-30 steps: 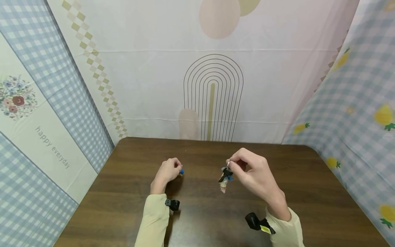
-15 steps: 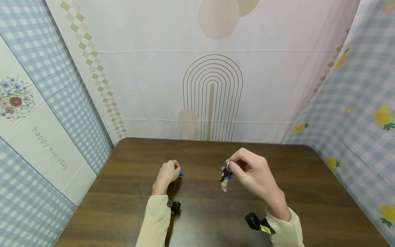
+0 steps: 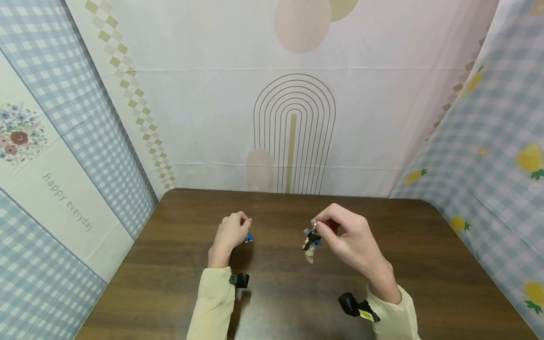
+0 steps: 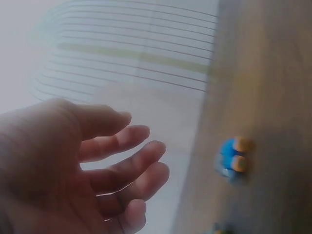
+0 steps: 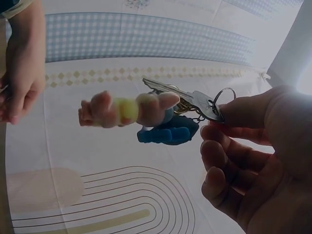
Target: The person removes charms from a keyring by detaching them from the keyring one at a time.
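My left hand (image 3: 241, 224) hovers open over the dark wooden table (image 3: 280, 293), fingers relaxed and loosely spread (image 4: 146, 156). A small blue and yellow toy piece (image 3: 249, 238) lies on the table just beside those fingers (image 4: 234, 158), untouched. My right hand (image 3: 316, 227) is raised above the table and pinches the ring (image 5: 222, 100) of a bunch of keys (image 3: 310, 243). From the ring hang metal keys (image 5: 180, 96), a pink and yellow charm (image 5: 124, 109) and a blue charm (image 5: 168, 134).
Printed cloth walls close in the table on the left (image 3: 63, 141), back (image 3: 293, 132) and right (image 3: 488, 141). Both wrists carry small black cameras (image 3: 239, 280). Bare tabletop lies in front of and between the hands.
My left hand has let go of the small blue piece and lifted its fingers slightly up and away; the piece now lies on the table. The right hand holds the keys still.
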`<state>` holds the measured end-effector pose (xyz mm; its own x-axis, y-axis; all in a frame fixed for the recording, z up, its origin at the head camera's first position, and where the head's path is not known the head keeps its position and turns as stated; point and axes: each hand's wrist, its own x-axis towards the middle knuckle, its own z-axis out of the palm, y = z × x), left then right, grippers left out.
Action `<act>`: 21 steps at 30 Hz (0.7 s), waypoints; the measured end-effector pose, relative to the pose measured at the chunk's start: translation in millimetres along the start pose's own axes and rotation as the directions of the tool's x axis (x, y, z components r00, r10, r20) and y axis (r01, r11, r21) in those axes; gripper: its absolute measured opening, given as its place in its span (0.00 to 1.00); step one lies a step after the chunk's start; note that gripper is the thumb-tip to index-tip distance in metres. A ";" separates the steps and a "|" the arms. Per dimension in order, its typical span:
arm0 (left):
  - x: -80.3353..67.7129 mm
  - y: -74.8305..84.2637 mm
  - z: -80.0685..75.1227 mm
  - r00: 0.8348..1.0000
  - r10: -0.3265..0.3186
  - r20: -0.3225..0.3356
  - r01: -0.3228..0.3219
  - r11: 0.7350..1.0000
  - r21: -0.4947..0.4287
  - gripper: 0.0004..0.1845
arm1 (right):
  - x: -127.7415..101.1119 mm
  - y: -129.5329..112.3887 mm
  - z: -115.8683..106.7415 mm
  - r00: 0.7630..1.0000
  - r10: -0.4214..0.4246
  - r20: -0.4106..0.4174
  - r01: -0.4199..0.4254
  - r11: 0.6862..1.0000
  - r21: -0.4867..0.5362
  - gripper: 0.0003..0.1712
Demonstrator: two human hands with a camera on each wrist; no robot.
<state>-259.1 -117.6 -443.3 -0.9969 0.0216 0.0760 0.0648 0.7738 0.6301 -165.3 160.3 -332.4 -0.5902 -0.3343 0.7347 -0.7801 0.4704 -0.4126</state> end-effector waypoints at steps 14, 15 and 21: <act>-23.5 44.2 -28.0 0.989 0.131 -0.065 -0.134 0.990 -0.040 0.11 | -1.2 1.2 1.0 1.000 0.011 0.023 -0.011 1.000 0.005 0.15; -25.3 46.8 -29.9 0.987 0.140 -0.073 -0.143 0.989 -0.041 0.11 | -1.3 1.3 0.9 1.000 0.011 0.023 -0.011 1.000 0.004 0.15; -35.5 60.1 -39.4 0.972 0.196 -0.128 -0.201 0.979 -0.025 0.10 | -1.3 2.3 0.5 1.000 0.001 0.023 -0.001 1.000 0.006 0.15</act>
<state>-218.0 -96.8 -377.7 -0.9506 0.0915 0.2967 0.2649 0.7378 0.6209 -166.5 161.4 -334.5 -0.5952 -0.3524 0.7222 -0.7808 0.4661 -0.4160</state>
